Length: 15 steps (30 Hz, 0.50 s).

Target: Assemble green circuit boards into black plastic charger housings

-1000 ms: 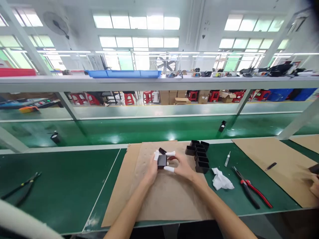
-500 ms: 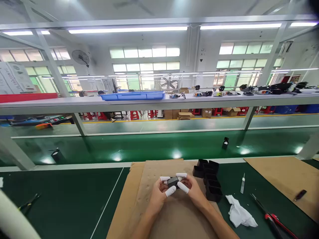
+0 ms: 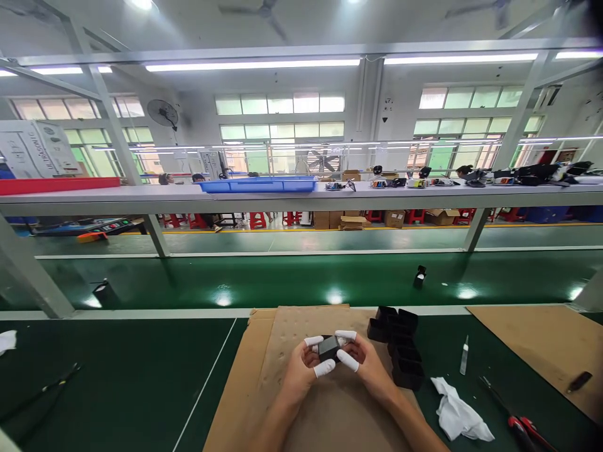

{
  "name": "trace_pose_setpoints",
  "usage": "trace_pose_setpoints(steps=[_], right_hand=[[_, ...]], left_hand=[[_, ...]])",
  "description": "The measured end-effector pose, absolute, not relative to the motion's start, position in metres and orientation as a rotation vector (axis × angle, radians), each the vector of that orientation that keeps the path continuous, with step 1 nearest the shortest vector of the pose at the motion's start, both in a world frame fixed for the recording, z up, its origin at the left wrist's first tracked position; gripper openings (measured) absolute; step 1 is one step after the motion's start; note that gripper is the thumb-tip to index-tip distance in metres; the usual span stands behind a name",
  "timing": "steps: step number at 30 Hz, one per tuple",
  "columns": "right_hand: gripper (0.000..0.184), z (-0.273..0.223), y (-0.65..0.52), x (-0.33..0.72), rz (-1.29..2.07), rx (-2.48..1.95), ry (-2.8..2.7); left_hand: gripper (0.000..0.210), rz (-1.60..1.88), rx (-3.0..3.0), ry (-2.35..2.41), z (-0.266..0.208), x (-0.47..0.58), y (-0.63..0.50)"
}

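Observation:
A small black box-shaped part (image 3: 328, 349) is held between my two hands, above a brown cardboard sheet (image 3: 325, 414). My left hand (image 3: 301, 367) grips its left side, thumb in front and index finger behind. On the opposite side, my right hand (image 3: 365, 361) pinches it in the same way. White finger cots cover the thumbs and index fingers of both hands. Part of the box's sides is hidden behind the fingers. Just right of my right hand, several black open boxes (image 3: 407, 370) stand grouped on the cardboard's edge.
On the green mat to the right lie a crumpled white tissue (image 3: 461, 411), a small white-grey tube (image 3: 464, 356) and red-handled pliers (image 3: 522, 427). Another tool (image 3: 61, 382) rests at left. A blue tray (image 3: 259, 184) sits on the raised shelf.
The camera view has shifted slightly. Both hands keep hold of the black part, which now shows more of its upper face.

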State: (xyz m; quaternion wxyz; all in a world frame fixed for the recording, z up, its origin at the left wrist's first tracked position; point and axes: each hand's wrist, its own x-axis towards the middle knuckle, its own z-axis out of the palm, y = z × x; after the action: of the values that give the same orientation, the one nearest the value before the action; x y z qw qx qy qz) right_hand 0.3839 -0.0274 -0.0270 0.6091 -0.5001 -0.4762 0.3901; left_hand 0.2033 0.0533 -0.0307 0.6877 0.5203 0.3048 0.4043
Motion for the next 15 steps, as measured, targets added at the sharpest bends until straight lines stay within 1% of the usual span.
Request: trace_pose_setpoints(steps=[9,15], right_hand=[[0.069,-0.0238,-0.0332,0.3844,0.837,-1.268,-1.197],[0.062,-0.0221,-0.0333,0.3872,0.900,-1.181,-1.211]], left_hand=[[0.078,0.891,1.162,0.653,-0.0319,0.2038,0.0517],[0.076,0.885,1.170,0.664,-0.0330,0.2046,0.0511]])
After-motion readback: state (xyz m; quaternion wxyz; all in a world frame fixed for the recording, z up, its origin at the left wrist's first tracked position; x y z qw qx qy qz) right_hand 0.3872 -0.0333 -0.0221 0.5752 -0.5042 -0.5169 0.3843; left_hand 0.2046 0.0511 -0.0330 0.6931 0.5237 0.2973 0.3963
